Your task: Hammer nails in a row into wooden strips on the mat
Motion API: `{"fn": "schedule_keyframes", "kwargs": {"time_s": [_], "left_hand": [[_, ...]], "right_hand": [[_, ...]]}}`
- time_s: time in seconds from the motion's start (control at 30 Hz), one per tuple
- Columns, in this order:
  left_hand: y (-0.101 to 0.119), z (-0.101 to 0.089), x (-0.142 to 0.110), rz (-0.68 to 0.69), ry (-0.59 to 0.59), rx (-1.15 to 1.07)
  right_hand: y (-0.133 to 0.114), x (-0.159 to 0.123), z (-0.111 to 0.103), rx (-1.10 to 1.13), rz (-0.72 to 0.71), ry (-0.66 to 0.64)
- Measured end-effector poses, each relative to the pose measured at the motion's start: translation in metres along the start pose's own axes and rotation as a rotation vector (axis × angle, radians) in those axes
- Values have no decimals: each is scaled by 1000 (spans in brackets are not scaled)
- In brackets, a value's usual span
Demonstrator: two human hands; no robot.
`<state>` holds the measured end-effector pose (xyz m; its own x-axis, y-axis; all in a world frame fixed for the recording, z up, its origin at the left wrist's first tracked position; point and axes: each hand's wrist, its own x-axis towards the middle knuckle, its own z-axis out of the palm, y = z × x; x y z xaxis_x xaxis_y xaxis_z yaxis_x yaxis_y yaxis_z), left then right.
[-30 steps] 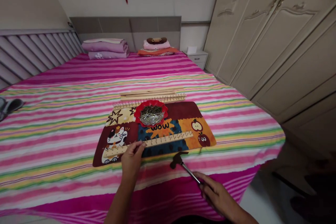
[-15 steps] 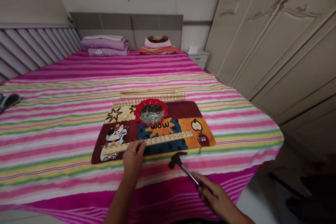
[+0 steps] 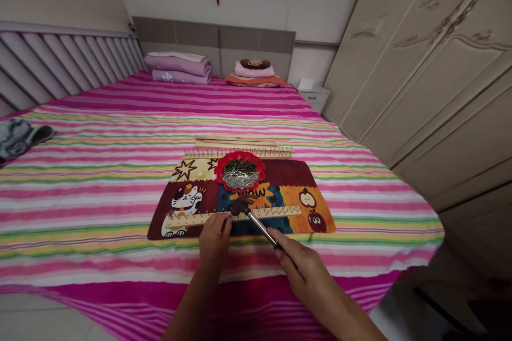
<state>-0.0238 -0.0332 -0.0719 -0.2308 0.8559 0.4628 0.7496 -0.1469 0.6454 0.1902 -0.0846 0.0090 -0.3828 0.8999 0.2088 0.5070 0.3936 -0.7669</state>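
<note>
My left hand [image 3: 215,234] is pinched closed at the wooden strip [image 3: 188,219]; what lies between the fingertips is too small to make out. Nails stand in the strip on both sides of that hand. My right hand [image 3: 302,261] grips a claw hammer [image 3: 262,228] by its handle. Its dark head is over the strip, just right of my left fingertips. Beneath the strip lies a patterned mat [image 3: 276,173] with a cat and apples. A red scalloped bowl [image 3: 219,177] full of loose nails [image 3: 240,173] sits behind the strip.
Behind the bowl lies another nail-studded strip [image 3: 192,154], with bare wooden strips [image 3: 236,141] beyond. All rest on a bed with a striped sheet [image 3: 100,192]. Folded bedding [image 3: 180,66] is near the headboard. Grey cloth items [image 3: 24,136] lie at far left; a wardrobe [image 3: 432,90] stands right.
My right hand has brought the hammer up and left, from in front of the mat to over the strip beside my left fingertips. My left hand keeps its pinch. The view has shifted slightly.
</note>
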Motion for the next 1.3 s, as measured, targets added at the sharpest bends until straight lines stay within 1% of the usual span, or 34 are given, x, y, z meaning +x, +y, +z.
{"fn": "schedule_keyframes", "kwargs": {"time_s": [0.13,0.23,0.33,0.4,0.47,0.53,0.6,0.73,0.8,0.9,0.97,1.0,1.1,1.17,1.2,1.23,1.3], "left_hand": [[-2,0,-1,-3,-6,22],[-2,1,-2,-3,-19,47],[-3,1,-2,-3,-16,35],[-3,2,-2,-6,-9,25],[-4,3,-2,-1,1,18],[-5,3,-2,9,10,9],[-5,1,-3,24,13,2],[3,-14,0,55,36,17],[10,-25,11,58,52,47],[21,-31,43,58,36,121],[27,-26,71,56,-27,181],[30,-21,85,51,-79,215],[37,1,119,42,-301,346],[40,17,132,19,-452,416],[41,23,136,5,-506,435],[42,29,139,-9,-539,446],[42,37,142,-27,-563,451]], "right_hand": [[1,9,9,-117,-48,-34],[2,10,9,-173,-54,-87],[-2,6,3,-122,-39,-75],[-3,-3,-4,-55,2,-54],[0,-16,-11,17,63,-73],[11,-31,-15,88,141,-129],[29,-48,-16,150,232,-177],[70,-76,-7,216,389,-159],[85,-83,-1,261,480,-137],[97,-87,8,362,599,-111],[99,-86,11,406,613,-91],[99,-86,12,418,610,-80],[100,-87,14,445,597,-63],[102,-89,16,454,584,-55],[104,-89,17,458,577,-54],[105,-90,18,463,569,-57],[107,-90,19,474,560,-70]]}}
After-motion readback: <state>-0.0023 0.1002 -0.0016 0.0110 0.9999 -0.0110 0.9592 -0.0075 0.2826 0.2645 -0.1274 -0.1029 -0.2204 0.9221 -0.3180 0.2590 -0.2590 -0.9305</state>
